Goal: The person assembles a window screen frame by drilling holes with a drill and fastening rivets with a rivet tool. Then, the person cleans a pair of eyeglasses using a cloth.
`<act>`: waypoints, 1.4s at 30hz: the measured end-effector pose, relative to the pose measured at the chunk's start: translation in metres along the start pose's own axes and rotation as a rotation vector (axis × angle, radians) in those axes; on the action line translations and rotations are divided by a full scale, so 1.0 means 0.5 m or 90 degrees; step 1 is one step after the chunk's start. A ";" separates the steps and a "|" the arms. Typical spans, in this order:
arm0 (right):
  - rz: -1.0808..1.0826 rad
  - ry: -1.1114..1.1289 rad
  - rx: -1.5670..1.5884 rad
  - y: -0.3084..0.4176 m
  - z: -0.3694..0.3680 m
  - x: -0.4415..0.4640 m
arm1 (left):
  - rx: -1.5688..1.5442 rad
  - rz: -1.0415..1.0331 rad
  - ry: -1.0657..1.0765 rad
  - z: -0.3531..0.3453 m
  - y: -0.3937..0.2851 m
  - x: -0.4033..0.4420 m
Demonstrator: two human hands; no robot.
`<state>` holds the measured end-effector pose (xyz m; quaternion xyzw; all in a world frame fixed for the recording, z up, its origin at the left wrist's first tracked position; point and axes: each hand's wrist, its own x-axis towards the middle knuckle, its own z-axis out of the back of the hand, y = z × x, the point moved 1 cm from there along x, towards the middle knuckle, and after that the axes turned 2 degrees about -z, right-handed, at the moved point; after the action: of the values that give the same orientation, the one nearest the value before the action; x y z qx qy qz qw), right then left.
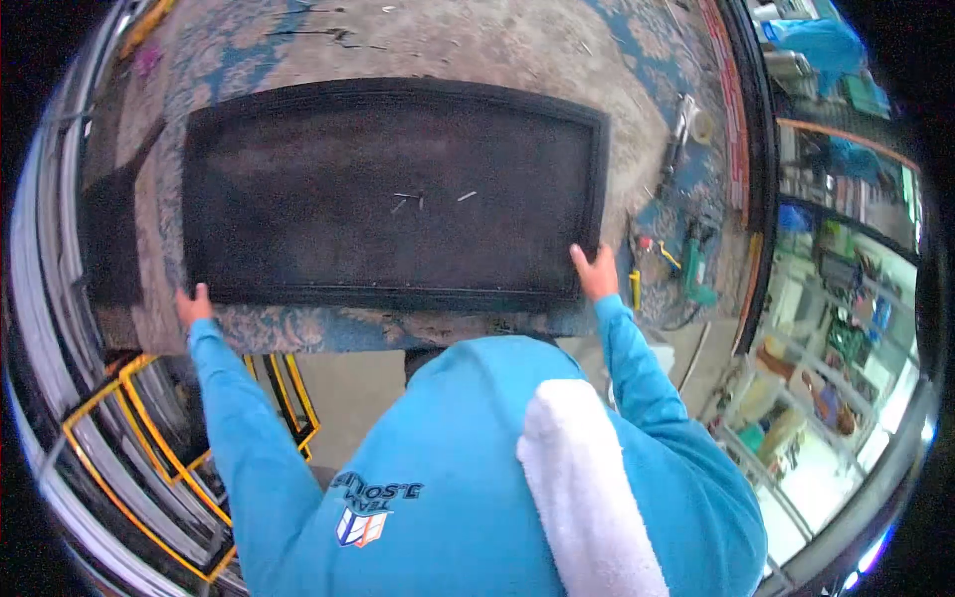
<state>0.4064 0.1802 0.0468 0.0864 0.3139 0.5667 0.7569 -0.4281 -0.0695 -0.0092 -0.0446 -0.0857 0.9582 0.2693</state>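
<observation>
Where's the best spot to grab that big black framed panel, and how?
Probably by the rim at its two near corners, one hand each, coming from the wearer's side. The black framed panel lies flat and is wide, with a straight near edge and an arched far one. The left hand and right hand are at those corners.

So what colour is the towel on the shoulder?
The towel is white, seen best in the head view.

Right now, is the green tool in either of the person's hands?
No, the green tool lies right of the black panel, while the left hand and right hand are at the panel's near corners.
</observation>
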 end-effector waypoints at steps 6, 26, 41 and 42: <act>-0.173 -0.016 -0.199 0.053 -0.002 0.014 | 0.027 0.017 0.093 -0.062 0.068 0.173; -0.006 -0.026 -0.302 -0.014 0.036 0.051 | 0.135 0.086 0.122 0.005 0.038 -0.064; -0.019 -0.008 -0.364 -0.014 0.051 0.066 | 0.104 0.142 0.156 0.002 0.087 -0.179; -0.019 -0.009 -0.366 -0.016 0.049 0.065 | 0.120 0.136 0.153 -0.004 0.097 -0.176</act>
<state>0.4322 0.2127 0.0500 -0.1324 0.1367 0.6207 0.7606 -0.3777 -0.1562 -0.0171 -0.1421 0.0427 0.9729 0.1775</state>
